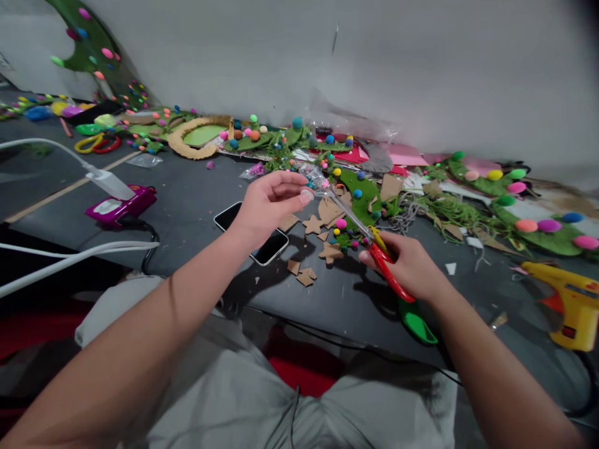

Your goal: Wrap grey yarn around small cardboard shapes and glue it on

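Right hand [412,262] grips red-and-yellow scissors [391,274], blades pointing at a small clear packet [319,176] pinched between thumb and fingertips of the left hand [270,209]. On the gray table [346,312], 2 cardboard stars [331,252] lie near a phone [270,252].

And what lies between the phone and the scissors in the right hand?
Cardboard stars, cardboard scraps and small pompoms lie between them in the head view.
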`<state>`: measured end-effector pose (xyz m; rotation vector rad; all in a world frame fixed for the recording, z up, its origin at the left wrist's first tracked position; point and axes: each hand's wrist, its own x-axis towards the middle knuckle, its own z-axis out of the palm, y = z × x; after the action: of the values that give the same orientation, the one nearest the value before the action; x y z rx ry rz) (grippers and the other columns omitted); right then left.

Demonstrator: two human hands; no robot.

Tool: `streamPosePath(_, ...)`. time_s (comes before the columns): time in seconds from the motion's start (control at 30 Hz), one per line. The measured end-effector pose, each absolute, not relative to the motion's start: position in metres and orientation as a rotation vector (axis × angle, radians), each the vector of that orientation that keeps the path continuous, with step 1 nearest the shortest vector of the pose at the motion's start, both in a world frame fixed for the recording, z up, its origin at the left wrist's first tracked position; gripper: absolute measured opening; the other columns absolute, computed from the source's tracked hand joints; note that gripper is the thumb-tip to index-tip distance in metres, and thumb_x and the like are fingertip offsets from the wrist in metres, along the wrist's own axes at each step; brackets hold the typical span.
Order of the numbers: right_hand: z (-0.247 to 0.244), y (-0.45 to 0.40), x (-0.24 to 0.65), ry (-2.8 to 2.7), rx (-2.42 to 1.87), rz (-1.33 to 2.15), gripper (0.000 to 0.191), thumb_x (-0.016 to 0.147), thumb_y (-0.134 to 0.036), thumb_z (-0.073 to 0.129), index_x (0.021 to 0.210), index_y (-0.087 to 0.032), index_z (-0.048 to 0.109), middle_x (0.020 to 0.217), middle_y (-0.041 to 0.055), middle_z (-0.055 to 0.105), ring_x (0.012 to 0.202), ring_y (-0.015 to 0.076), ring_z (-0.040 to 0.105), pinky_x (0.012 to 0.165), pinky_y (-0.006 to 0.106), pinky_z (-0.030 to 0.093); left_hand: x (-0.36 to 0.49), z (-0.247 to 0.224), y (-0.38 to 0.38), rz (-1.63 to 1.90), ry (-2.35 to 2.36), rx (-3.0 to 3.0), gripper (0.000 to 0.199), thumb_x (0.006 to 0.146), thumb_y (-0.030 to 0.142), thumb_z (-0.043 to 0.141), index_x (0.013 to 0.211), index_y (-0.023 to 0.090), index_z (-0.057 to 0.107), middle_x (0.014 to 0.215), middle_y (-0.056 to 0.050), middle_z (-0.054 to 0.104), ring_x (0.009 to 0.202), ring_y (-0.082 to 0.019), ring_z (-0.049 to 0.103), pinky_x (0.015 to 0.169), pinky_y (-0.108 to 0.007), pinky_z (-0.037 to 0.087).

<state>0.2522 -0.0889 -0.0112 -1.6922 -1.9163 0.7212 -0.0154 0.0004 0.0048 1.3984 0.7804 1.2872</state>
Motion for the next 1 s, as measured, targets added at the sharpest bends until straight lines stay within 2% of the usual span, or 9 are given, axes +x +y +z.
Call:
streamPosePath(0.17,-0.013,-0.089,0.252,-1.944,-1.715,0.641,0.048,0.078,-0.063,0.072,0.073,-0.021,0.050,0.063,-0.0053,0.043,0.061,0.0116,0.038,0.057,0.026,0.033,-0.013,0.009,-0.002,1.310,0.753,1.234,0.019,0.068,0.019,0.089,0.084,0.018,0.077,0.086,-0.003,0.076,0.081,-0.013,0.070,0.080,-0.027,0.060)
streamPosePath(0.43,-0.015,-0.089,0.249,-1.978,-1.688,0.571,0.048,0.079,-0.063,0.072,0.072,-0.021,0.050,0.060,-0.0053,0.044,0.058,0.0109,0.038,0.055,0.026,0.032,-0.011,0.006,-0.006,1.286,0.765,1.175,0.021,0.069,0.018,0.089,0.089,0.020,0.082,0.094,-0.003,0.078,0.085,-0.015,0.075,0.083,-0.031,0.063)
streamPosePath(0.53,-0.017,-0.090,0.247,-1.979,-1.685,0.593,0.048,0.079,-0.063,0.072,0.072,-0.021,0.050,0.060,-0.0054,0.046,0.057,0.0106,0.039,0.054,0.026,0.032,-0.008,0.007,-0.009,1.268,0.752,1.145,0.028,0.068,0.019,0.090,0.094,0.018,0.079,0.092,-0.002,0.077,0.085,-0.017,0.076,0.086,-0.035,0.064)
streamPosePath(0.7,-0.017,-0.090,0.244,-1.969,-1.681,0.643,0.048,0.080,-0.063,0.072,0.073,-0.021,0.051,0.060,-0.0055,0.047,0.057,0.0105,0.040,0.054,0.025,0.032,-0.003,0.008,-0.011,1.277,0.755,1.101,0.043,0.062,0.019,0.094,0.097,0.015,0.070,0.083,-0.002,0.077,0.078,-0.017,0.075,0.075,-0.032,0.065)
streamPosePath(1.0,-0.017,-0.091,0.242,-1.944,-1.692,0.700,0.048,0.080,-0.065,0.071,0.072,-0.020,0.053,0.059,-0.0041,0.049,0.057,0.0117,0.042,0.055,0.026,0.033,0.000,0.004,-0.013,1.279,0.761,1.111,0.041,0.062,0.017,0.093,0.091,0.015,0.064,0.083,-0.002,0.077,0.077,-0.016,0.076,0.075,-0.031,0.065)
